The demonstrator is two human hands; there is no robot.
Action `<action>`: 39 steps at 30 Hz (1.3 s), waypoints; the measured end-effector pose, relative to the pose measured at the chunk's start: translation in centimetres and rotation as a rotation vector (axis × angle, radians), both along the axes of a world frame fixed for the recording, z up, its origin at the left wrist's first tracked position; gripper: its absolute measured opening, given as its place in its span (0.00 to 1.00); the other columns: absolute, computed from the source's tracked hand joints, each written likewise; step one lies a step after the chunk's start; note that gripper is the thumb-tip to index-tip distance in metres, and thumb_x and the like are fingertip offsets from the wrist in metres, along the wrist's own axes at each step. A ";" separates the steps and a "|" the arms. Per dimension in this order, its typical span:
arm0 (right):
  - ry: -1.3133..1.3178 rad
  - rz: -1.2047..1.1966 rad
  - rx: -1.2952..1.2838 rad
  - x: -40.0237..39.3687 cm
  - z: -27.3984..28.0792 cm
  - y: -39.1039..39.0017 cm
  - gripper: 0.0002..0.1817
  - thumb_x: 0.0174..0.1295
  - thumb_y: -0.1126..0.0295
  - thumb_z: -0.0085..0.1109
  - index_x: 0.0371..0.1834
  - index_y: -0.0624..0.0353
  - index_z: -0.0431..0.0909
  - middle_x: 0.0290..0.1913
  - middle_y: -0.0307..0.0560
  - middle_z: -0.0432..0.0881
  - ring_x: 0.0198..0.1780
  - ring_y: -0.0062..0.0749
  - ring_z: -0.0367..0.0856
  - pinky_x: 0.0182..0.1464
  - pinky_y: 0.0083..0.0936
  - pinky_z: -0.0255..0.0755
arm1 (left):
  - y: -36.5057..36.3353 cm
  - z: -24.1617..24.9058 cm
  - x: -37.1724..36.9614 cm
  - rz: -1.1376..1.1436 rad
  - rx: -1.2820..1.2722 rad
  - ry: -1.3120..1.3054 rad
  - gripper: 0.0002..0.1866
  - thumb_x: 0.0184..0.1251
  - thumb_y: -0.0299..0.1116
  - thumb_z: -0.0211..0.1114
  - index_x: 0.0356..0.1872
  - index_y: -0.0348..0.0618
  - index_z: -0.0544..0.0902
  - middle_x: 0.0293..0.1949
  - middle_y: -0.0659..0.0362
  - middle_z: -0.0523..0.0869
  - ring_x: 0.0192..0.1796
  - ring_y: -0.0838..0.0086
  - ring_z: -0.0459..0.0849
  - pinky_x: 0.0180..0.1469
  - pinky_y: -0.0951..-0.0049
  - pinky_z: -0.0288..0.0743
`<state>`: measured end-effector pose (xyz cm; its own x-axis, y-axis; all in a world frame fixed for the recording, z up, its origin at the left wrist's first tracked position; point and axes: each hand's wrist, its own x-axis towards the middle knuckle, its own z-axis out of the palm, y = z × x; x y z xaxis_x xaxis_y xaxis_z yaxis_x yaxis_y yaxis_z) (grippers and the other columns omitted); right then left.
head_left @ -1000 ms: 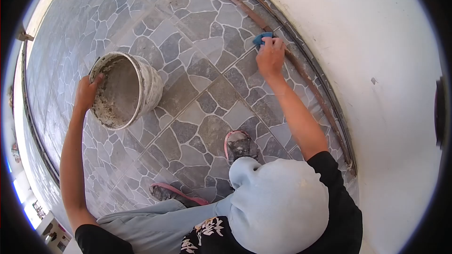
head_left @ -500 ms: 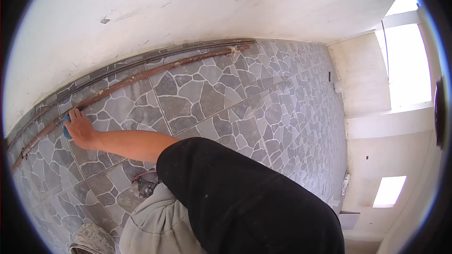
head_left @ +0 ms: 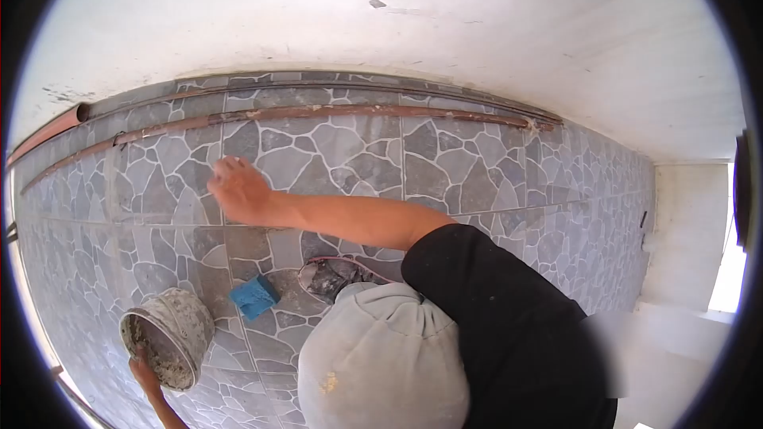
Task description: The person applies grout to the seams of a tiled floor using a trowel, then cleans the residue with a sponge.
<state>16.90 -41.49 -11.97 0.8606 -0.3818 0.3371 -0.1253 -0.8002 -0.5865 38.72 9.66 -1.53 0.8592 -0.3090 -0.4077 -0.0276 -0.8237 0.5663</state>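
Note:
My right hand [head_left: 240,191], at the end of a black sleeve, hovers over the stone-patterned tile floor with its fingers loosely bent and apart. Nothing shows in it. A blue sponge [head_left: 254,296] is below it, beside my dirty shoe [head_left: 326,278]. At lower left, my left hand [head_left: 145,373] grips the rim of a mortar-smeared bucket [head_left: 187,322]. The bucket tilts with its mouth toward me, and grey, murky residue coats its inside.
A long reddish-brown pipe [head_left: 318,112] and thinner rods lie along the foot of the white wall [head_left: 318,16]. A wider orange pipe [head_left: 60,127] is at the far left. My grey-trousered knee [head_left: 381,357] fills the lower middle.
My right hand has drawn back from the long pipe and let go of the sponge, which is now near my shoe. The view has swung left, bringing my left hand and more bucket into sight.

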 end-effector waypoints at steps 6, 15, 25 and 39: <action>0.246 -0.380 -0.291 -1.3 0.5 -12.6 0.12 0.57 0.72 0.62 0.42 0.65 0.84 0.49 0.59 0.79 0.55 0.49 0.74 0.53 0.48 0.65 | 1.2 -0.5 0.4 -0.005 0.175 -0.164 0.31 0.78 0.53 0.61 0.52 0.26 0.83 0.45 0.44 0.87 0.47 0.59 0.83 0.54 0.58 0.75; 0.454 -0.046 -0.549 -5.0 0.0 -17.0 0.08 0.58 0.69 0.61 0.31 0.62 0.86 0.39 0.53 0.84 0.49 0.46 0.79 0.54 0.46 0.64 | 1.2 -1.5 1.0 -0.009 0.053 -0.057 0.31 0.80 0.52 0.58 0.57 0.25 0.82 0.46 0.46 0.88 0.46 0.61 0.85 0.52 0.61 0.78; 0.746 -0.238 -0.459 -31.0 2.4 -20.4 0.14 0.61 0.61 0.67 0.44 0.56 0.84 0.46 0.47 0.82 0.55 0.43 0.76 0.60 0.44 0.63 | 2.3 -2.0 1.9 -0.022 0.029 -0.049 0.35 0.79 0.57 0.56 0.54 0.23 0.83 0.40 0.44 0.89 0.42 0.58 0.86 0.49 0.58 0.77; 0.401 -0.145 -0.345 -19.9 3.2 -17.6 0.20 0.66 0.60 0.63 0.56 0.59 0.78 0.52 0.52 0.79 0.59 0.48 0.74 0.61 0.47 0.62 | 2.0 -1.0 1.3 -0.018 0.118 -0.070 0.34 0.79 0.56 0.58 0.58 0.24 0.80 0.49 0.42 0.86 0.49 0.56 0.83 0.55 0.58 0.75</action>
